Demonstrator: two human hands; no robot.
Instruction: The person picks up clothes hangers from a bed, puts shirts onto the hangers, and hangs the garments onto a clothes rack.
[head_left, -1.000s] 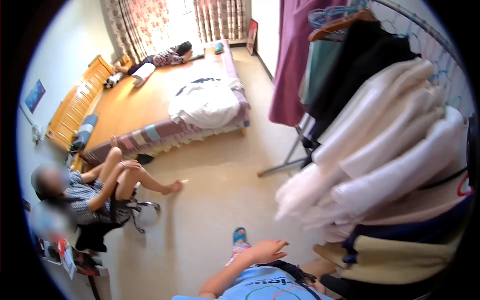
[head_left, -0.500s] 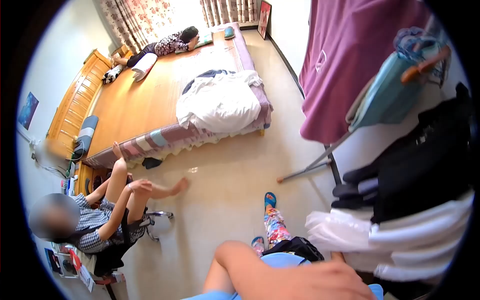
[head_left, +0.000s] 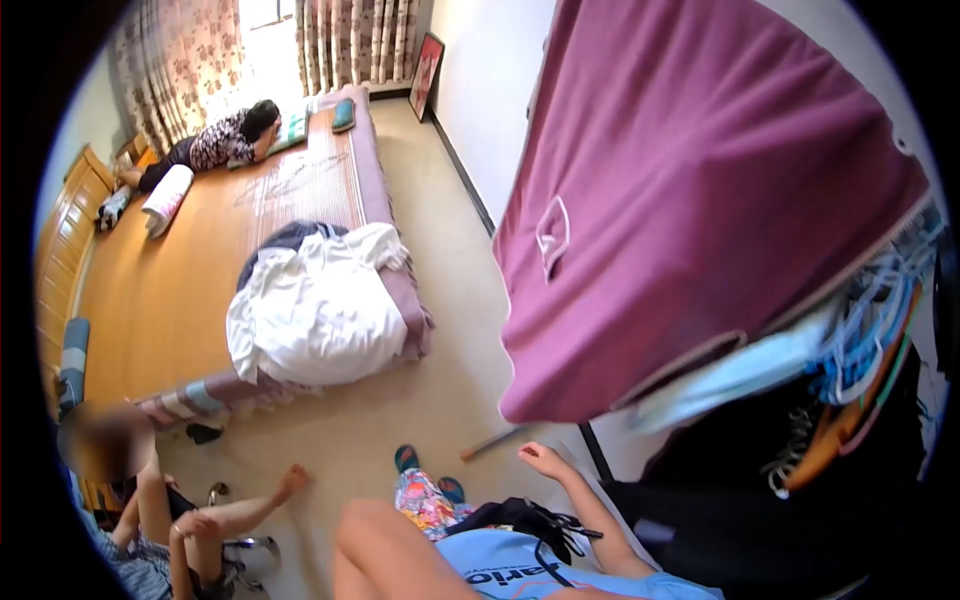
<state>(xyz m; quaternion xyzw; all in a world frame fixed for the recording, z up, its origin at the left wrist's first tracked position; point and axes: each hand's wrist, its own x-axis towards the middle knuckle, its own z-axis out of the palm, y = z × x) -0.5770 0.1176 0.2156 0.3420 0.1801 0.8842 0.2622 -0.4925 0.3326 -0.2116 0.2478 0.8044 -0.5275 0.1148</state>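
The right hand now shows near purple cloth.

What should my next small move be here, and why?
I'd probably step toward the bed, bringing your right hand nearer the white cloth. That hand looks empty, your slippers seem to point that way, and the cloth lies crumpled at the bed's near edge, with bare floor showing between.
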